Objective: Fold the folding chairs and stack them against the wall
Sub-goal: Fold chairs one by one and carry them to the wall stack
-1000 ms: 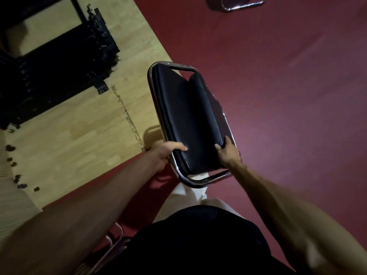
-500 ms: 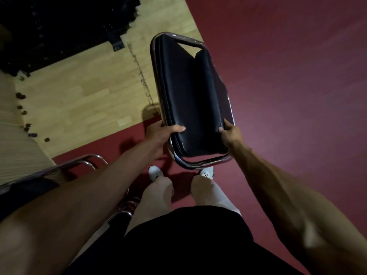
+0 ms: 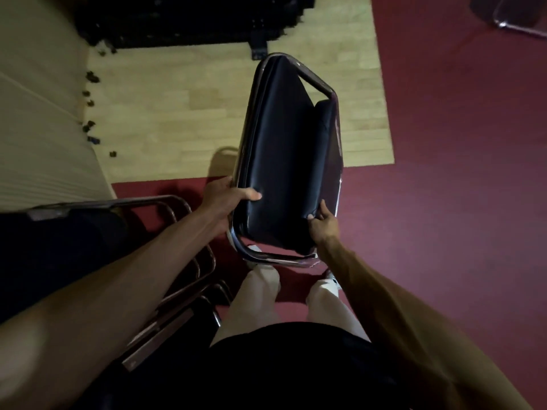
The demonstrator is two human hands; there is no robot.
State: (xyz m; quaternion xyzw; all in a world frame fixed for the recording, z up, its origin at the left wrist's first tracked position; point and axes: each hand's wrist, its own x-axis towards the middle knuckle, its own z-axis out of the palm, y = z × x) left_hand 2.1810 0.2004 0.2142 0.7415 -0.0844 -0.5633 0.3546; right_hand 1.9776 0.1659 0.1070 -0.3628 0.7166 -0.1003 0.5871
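Right, the folded chair [image 3: 287, 161] is up in both hands, apparently clear of the red floor [image 3: 444, 232], out in front of the legs. Its long axis runs away from the body: far chrome rail at the top of my feed, near rail just above the shoes.

Left hand [image 3: 225, 199] curls round the left frame tube near the near end, thumb laid over the black pad. Right hand [image 3: 322, 223] pinches the right edge of the pad at that same end. How far its fingers wrap behind, I cannot tell.

The relation that counts: the stack of folded chairs [image 3: 97, 235] lies low to the left, under the left forearm, by the pale wall panel [image 3: 38, 137]. The left hand is nearer. The carried chair is apart from the stack. I judge the next move calls for a swing leftward.

Look of it: black padded seat and back closed almost flat, a narrow wedge gap at the far end, glossy chrome tubing. Another chair [image 3: 515, 16] sits far right, well apart; folded or not, I cannot tell.
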